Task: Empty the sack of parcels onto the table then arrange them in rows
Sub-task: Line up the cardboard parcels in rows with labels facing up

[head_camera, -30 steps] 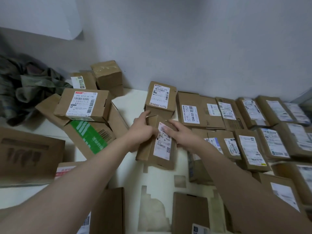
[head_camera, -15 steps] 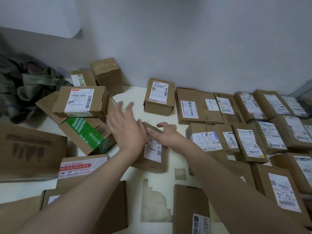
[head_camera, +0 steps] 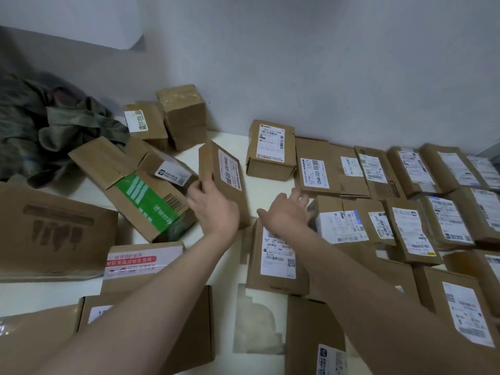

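Observation:
My left hand (head_camera: 213,209) grips a brown cardboard parcel (head_camera: 224,180) with a white label, held tilted above the white table (head_camera: 230,139) near the middle. My right hand (head_camera: 286,215) hovers open, fingers spread, just right of it, above a flat labelled parcel (head_camera: 276,261) that lies on the table. Rows of labelled brown parcels (head_camera: 405,185) fill the right side. A loose heap of parcels, one with green tape (head_camera: 146,196), lies at the left. The crumpled dark green sack (head_camera: 46,131) sits at the far left against the wall.
A large flat box (head_camera: 51,234) lies at the left edge. More boxes (head_camera: 184,115) stand stacked by the back wall. Parcels (head_camera: 189,328) crowd the near edge under my arms. A worn patch (head_camera: 257,320) shows on the table surface.
My left hand has left the flat parcel on the table, reached to the heap and lifted another parcel. My right hand let go of the flat parcel and opened.

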### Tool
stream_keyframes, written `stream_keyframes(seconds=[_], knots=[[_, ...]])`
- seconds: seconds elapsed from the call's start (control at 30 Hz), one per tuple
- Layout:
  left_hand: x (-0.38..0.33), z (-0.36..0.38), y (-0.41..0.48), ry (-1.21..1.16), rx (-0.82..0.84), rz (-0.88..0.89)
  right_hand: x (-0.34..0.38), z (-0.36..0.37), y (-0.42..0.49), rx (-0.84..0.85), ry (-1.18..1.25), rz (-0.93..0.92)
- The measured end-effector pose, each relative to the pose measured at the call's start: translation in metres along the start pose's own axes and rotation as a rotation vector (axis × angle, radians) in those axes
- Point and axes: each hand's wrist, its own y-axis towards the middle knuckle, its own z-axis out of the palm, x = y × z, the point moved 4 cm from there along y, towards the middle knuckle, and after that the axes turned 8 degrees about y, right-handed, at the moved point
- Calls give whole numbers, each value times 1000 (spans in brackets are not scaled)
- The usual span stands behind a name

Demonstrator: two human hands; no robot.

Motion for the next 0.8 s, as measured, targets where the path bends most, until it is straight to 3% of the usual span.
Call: stream_keyframes(seconds=[0.13,0.37,0.43,0.5,0.57,0.67,0.8], knots=[[-9,6,28,-77,-11,-60,1,-16,17,-152,114,-149],[-2,27,85,-325,257,-112,23,-22,61,-3,188,-280],[-1,31,92,-294,272,-95,28,-21,66,-90,224,-275],[-2,38,90,-148,294,-86,31,-18,60,-294,231,-245],[-5,46,79,5,346,-150,35,-2,57,-230,247,-174],[-12,52,74,-69,346,-204,47,25,56,-31,388,-172],[-23,43,89,-28,320,-41,54,14,54,-293,520,-266]])
